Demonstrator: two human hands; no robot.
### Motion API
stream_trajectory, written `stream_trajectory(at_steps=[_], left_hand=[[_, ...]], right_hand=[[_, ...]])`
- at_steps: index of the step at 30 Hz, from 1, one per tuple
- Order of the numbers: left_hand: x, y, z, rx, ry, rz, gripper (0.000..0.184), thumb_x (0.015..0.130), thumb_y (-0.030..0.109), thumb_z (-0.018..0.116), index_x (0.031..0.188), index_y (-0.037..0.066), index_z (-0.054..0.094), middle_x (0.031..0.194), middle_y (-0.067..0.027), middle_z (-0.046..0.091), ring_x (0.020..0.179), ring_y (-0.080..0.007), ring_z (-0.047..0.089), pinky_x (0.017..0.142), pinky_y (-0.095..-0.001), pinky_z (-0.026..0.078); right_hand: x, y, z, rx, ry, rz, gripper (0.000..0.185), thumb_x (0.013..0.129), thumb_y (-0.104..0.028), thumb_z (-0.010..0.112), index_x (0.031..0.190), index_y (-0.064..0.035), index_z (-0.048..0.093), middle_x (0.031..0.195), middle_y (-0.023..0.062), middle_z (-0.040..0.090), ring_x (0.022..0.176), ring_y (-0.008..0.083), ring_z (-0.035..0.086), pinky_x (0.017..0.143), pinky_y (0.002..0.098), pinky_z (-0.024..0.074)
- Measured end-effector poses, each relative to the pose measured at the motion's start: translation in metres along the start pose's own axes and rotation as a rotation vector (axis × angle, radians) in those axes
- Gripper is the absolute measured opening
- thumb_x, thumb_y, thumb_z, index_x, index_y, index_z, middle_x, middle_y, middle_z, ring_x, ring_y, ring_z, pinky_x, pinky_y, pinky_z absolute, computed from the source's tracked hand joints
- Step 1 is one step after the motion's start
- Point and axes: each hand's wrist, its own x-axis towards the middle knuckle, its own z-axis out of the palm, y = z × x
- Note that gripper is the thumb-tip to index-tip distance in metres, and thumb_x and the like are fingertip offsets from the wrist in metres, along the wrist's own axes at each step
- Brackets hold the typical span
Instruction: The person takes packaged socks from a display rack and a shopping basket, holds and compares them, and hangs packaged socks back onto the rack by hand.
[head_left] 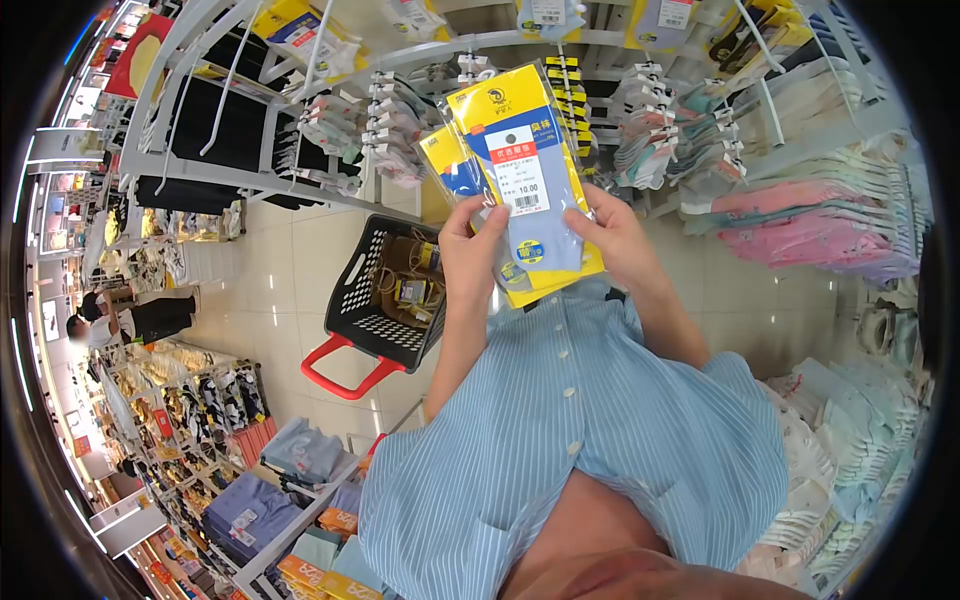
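The person's left hand [472, 240] is closed in a pinch on the packets, with its thumb over the left edge of the front packet [545, 225] and its fingers curled behind. The right hand [612, 230] grips the right edge of the same packet, thumb on the front and fingers at the back, the hand only partly closed.

The front packet is clear plastic over a yellow and blue card, with pale blue fabric inside and a white price tag [520, 180] reading 10.00. A rear packet [440, 152] lies against it, overlapped and jutting out past its left edge. Both are held up before the blue striped shirt [570, 400].

To the left of the packets, a black basket [350, 290] stands on the tiled floor [300, 265]; its red handle [365, 385] extends from the near end, and brown items [405, 285] lie inside.

Beyond the hands, a white metal rack [240, 172] carries more yellow packets [310, 40] along its upper edge and clipped small garments [390, 120] below. Pink clothing [800, 245] hangs at its right end. Another person [150, 318] stands well apart, across the shop.
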Motion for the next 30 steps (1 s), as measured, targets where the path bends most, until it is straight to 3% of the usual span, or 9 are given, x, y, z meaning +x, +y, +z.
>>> stream_trajectory(at_steps=[8, 30], left_hand=[[-0.005, -0.010, 0.028, 0.014, 0.051, 0.020, 0.022, 0.080, 0.004, 0.071, 0.099, -0.002, 0.062, 0.094, -0.0063, 0.064, 0.081, -0.0103, 0.058, 0.071, -0.0243, 0.048], [-0.012, -0.032, 0.090, 0.048, 0.005, 0.052, 0.017, 0.080, 0.003, 0.070, 0.095, -0.001, 0.063, 0.092, -0.0049, 0.062, 0.080, -0.0095, 0.057, 0.070, -0.0229, 0.047]], right_hand=[[-0.007, -0.013, -0.026, 0.008, -0.031, 0.022, 0.042, 0.091, -0.017, 0.059, 0.126, 0.0020, 0.048, 0.109, 0.0051, 0.062, 0.093, 0.0085, 0.058, 0.082, 0.0243, 0.0470], [-0.027, -0.037, -0.084, -0.006, 0.007, -0.015, 0.036, 0.091, -0.016, 0.058, 0.122, 0.0016, 0.051, 0.107, 0.0046, 0.063, 0.092, 0.0080, 0.059, 0.081, 0.0245, 0.0473]])
